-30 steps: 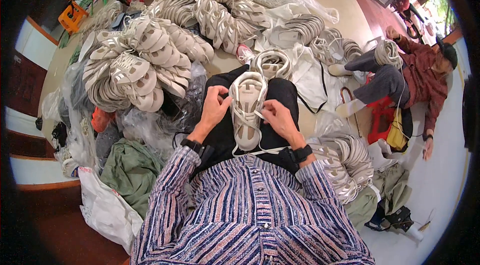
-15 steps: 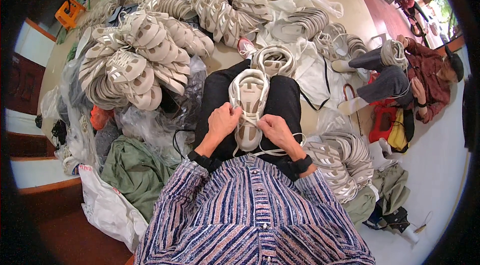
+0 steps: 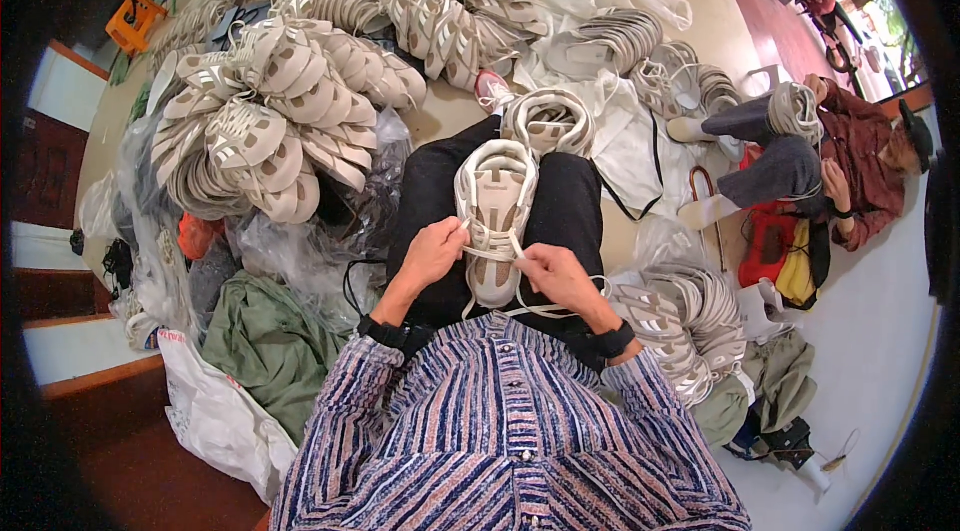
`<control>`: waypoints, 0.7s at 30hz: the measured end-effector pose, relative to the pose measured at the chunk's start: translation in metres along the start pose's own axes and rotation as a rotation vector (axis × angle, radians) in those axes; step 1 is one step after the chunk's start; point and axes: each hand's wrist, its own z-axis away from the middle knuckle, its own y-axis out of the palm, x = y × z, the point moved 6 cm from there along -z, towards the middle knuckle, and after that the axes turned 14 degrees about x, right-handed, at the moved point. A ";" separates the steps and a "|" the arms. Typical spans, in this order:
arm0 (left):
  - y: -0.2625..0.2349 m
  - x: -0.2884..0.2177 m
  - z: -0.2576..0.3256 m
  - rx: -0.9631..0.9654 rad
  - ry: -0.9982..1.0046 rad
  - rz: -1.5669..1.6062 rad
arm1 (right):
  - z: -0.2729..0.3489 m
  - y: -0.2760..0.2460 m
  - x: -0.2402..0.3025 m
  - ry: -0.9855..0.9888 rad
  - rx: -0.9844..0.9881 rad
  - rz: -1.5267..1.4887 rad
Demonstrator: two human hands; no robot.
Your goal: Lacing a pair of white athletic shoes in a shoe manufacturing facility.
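On my lap lies a cream-and-tan shoe upper (image 3: pixel 494 193), its toe pointing toward me. A pale shoelace (image 3: pixel 491 255) crosses its lower eyelets, and loose lengths trail over my right thigh. My left hand (image 3: pixel 436 251) pinches one part of the lace at the shoe's left edge. On the other side, my right hand (image 3: pixel 556 274) is closed on another part, which stands up from the eyelets. Just beyond, between my knees, a bundle of nested uppers (image 3: pixel 548 121) stands on end.
Heaps of similar uppers (image 3: pixel 265 146) cover the table-like surface at left and ahead, with another stack (image 3: pixel 690 316) at my right. Clear plastic and a green cloth (image 3: pixel 270 346) lie at left. A seated co-worker (image 3: pixel 860 161) at right has an upper bundle at the knees.
My left hand has shifted slightly down and left, and my right hand slightly down. The lace parts between them now show more clearly, lifted off the shoe upper.
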 end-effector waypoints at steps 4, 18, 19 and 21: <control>-0.011 0.008 0.011 0.067 0.167 0.400 | 0.021 -0.038 0.017 0.149 -0.114 -0.291; -0.026 -0.069 0.085 0.387 0.226 0.401 | -0.044 0.006 0.043 -0.258 -0.237 0.518; -0.027 -0.070 0.089 0.395 0.220 0.368 | -0.052 0.012 0.038 -0.090 -0.199 0.605; -0.028 -0.068 0.093 0.358 0.292 0.261 | -0.059 0.020 0.035 0.020 -0.194 0.773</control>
